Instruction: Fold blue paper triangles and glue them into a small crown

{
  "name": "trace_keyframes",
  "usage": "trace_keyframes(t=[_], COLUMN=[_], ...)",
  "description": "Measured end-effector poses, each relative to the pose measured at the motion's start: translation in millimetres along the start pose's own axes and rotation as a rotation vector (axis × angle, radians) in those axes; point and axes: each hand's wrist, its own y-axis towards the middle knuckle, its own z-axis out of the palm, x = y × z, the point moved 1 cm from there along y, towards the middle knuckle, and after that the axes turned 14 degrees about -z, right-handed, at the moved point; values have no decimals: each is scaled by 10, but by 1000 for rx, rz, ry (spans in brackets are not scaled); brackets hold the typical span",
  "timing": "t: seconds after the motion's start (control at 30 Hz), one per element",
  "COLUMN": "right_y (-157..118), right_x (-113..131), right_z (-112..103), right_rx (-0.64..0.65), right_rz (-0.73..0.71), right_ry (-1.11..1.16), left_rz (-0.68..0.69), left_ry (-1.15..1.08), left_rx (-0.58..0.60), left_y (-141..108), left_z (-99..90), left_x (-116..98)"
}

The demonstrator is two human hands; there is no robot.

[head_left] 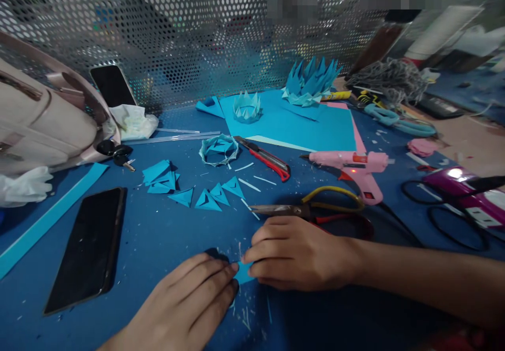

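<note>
A small piece of blue paper (245, 273) lies on the table between my two hands, mostly covered by fingers. My left hand (189, 298) presses its left edge, fingers close together. From the other side, my right hand (294, 253) pinches the paper's right part with bent fingers. Just beyond the right hand lie scissors (282, 210) with yellow and red handles. Folded blue paper triangles (207, 199) sit farther off, some in a row and some in a pile (161, 176). Behind them rests a ring of folded paper (219, 150).
A red utility knife (270, 162) and a pink glue gun (355, 169), its light on, lie beyond my hands. Paper crowns (247, 107) stand on blue sheets (335, 127). Leftward are a phone (87, 248), a blue strip (51, 219), keys (124, 156) and a bag (43, 114).
</note>
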Motion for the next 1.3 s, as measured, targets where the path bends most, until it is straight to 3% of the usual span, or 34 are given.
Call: trace_keyframes(t=[0.43,0.57,0.67,0.8,0.97,1.13,1.3], right_y=[6,-25,-34,11,49,57,74], right_x=[1,-13,-16,-18,-43,-18,65], right_z=[-12,14,28,11,5,-4,23], right_rx=[1,-27,-59,-63,4,-74,-41], right_rz=[8,44,106,236,291,383,287], right_ry=[-3,-7,-11,34,99,202,114], left_rz=[-4,-89,-57,-29,-61,-214,-405], left_ry=[36,15,35,90,31,-218,-467], left_rx=[9,-52,-79,34,125,269,223], left_y=[-17,40,118,188,159,184,239], left_z=[-5,-56,-92,-81,-42,-122,-127], left_x=[0,-66,-99,-63,-16,14,49])
